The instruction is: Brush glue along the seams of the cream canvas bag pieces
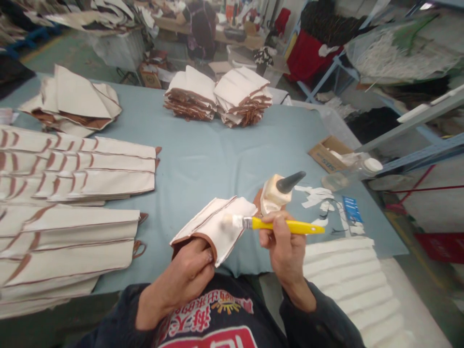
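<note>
Right now, label by label:

Left hand [188, 273]: fingers curled and clamped on the brown-trimmed near edge of a folded cream fabric piece [217, 224], thumb side tucked under the fold; holds it lifted just above the near edge of the blue table [203, 159].

Right hand [284, 246]: fingers closed tight round the yellow handle of a small brush [279, 224], bristles lying flat on the upper face of the fabric piece, smeared white there.

Fabric piece: between the two hands, close to the body, tilted up toward the far right; touches a glue bottle [277, 191] with a dark cone nozzle, or lies just in front of it, cannot tell which.

Step in hand, as judged: brushing paste along the fabric face. Best done with short strokes away from the clamped edge, bristles kept flat, paste kept off the brown trim and off the left fingertips.

Grip advice: hold the fold taut so the layers do not slide apart under the brush.

Edges: table's near edge right under the wrists; a ribbed white pad [348, 280] just right of the right forearm; paper scraps [319, 198] near the brush tip's far side.

Left side: long laid-out cream panels [72, 169] in rows, close to the left elbow; little spare room there.

Far side: two stacks of folded pieces [217, 96], well apart from the hands.

Open room: bare blue cloth in the middle of the table, between the hands and the far stacks.

Right far corner: a small cardboard box [328, 152] and a clear bottle [351, 174], apart from the brush.
</note>
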Available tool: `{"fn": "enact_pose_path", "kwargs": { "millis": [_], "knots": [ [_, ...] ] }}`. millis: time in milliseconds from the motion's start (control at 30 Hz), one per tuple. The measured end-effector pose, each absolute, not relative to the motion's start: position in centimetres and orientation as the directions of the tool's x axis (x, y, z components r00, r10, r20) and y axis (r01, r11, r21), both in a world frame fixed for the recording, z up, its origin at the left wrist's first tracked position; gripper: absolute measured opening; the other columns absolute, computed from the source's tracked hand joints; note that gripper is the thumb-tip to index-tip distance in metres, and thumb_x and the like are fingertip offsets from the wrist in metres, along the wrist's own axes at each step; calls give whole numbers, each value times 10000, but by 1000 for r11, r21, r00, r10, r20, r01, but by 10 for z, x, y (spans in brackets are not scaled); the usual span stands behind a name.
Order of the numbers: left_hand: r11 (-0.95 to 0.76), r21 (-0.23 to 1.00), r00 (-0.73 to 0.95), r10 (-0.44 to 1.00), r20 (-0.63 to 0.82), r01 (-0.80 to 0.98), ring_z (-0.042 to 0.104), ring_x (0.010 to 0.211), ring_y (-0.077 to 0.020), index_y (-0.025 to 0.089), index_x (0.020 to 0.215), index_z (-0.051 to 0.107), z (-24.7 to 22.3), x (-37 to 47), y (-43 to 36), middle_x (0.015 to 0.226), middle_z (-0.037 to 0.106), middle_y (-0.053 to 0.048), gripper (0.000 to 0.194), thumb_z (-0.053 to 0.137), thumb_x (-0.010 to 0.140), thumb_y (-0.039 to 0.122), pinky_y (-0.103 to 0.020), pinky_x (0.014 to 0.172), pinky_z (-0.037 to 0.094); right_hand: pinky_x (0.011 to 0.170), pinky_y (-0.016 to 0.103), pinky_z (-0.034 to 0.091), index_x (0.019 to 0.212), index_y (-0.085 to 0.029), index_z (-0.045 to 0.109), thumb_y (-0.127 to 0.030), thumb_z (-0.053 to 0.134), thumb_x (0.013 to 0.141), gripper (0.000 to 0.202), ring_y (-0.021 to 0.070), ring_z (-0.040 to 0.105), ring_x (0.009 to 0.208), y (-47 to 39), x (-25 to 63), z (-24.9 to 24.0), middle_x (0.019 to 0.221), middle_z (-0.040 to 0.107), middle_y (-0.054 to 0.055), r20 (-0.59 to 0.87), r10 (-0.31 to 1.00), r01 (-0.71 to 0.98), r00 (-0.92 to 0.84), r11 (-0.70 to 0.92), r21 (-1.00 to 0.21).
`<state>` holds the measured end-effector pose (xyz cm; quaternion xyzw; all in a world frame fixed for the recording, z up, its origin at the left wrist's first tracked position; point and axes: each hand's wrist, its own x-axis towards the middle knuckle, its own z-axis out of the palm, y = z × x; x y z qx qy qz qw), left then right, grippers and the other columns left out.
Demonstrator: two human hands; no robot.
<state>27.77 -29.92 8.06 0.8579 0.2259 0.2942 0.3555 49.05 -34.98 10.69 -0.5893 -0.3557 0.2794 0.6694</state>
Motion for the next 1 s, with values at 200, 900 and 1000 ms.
{"fn": "enact_pose_path", "kwargs": {
  "millis": [200, 900, 1000],
  "knots": [
    [-10, 994, 740, 669, -77, 113, 626, 1059, -270, 192, 729, 640, 69, 288, -301, 1048, 712, -123, 123, 582, 833, 161, -389, 965, 517, 870, 356, 598, 1095, -206, 705, -343, 581, 1029, 196, 182, 744, 864, -313, 489, 49, 902, 775, 45, 375, 830, 364, 413, 227, -903],
    [447, 872, 386, 781, -490, 201, 647, 792, -239, 185, 783, 665, 20, 314, -259, 714, 665, -11, 154, 676, 652, 265, -312, 714, 493, 611, 275, 550, 1061, -199, 650, -501, 481, 1064, 345, 139, 648, 604, -312, 471, 2, 731, 734, 3, 140, 783, 64, 606, 128, -990],
    [451, 861, 357, 784, -508, 234, 675, 837, -267, 181, 804, 657, 24, 316, -254, 763, 720, -50, 180, 687, 687, 315, -336, 727, 519, 553, 251, 515, 1001, -189, 653, -501, 499, 1055, 352, 124, 603, 526, -315, 474, 11, 645, 701, -15, 122, 793, 25, 597, 134, -991]
  ]
}}
